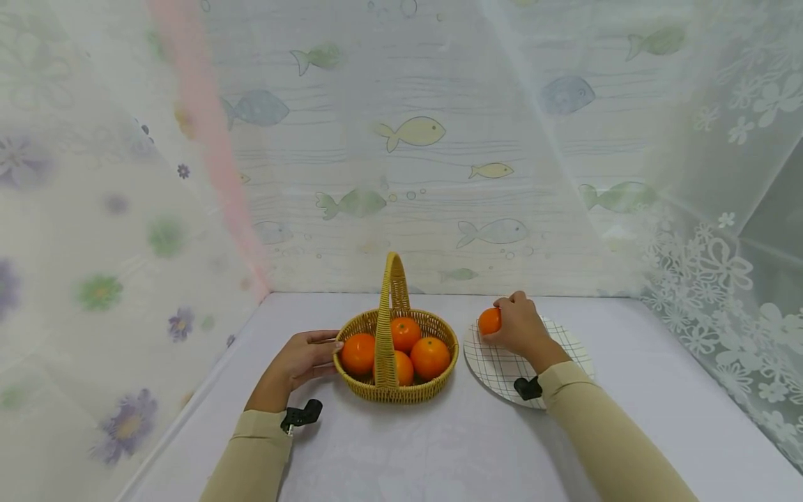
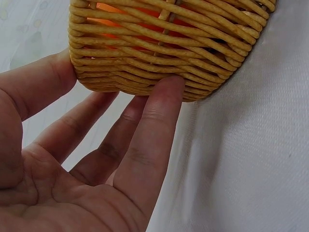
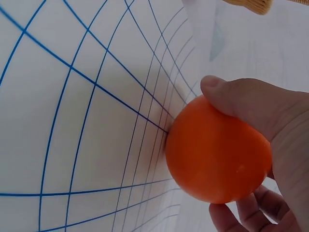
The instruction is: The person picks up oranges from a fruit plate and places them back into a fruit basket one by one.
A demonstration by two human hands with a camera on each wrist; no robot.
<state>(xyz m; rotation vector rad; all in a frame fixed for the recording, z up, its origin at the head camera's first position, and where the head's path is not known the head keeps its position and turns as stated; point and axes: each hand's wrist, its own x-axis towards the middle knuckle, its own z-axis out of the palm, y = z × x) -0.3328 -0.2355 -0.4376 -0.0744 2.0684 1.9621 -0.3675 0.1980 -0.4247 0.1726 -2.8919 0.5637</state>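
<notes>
An orange (image 1: 489, 321) is on the left part of a round white plate (image 1: 498, 369) with a grid of dark blue lines. My right hand (image 1: 522, 328) holds this orange, thumb on one side and fingers on the other; the right wrist view shows the orange (image 3: 217, 152) right at the plate's surface. To the left stands a yellow woven basket (image 1: 392, 394) with a tall handle and several oranges (image 1: 430, 358) in it. My left hand (image 1: 305, 359) rests against the basket's left side, its fairly straight fingertips (image 2: 166, 92) touching the weave.
Basket and plate stand side by side on a table with a white cloth (image 1: 389, 453). Behind it hangs a pale curtain (image 1: 401, 209) printed with fish. Flowered, sheer curtains (image 1: 125, 314) close in both sides.
</notes>
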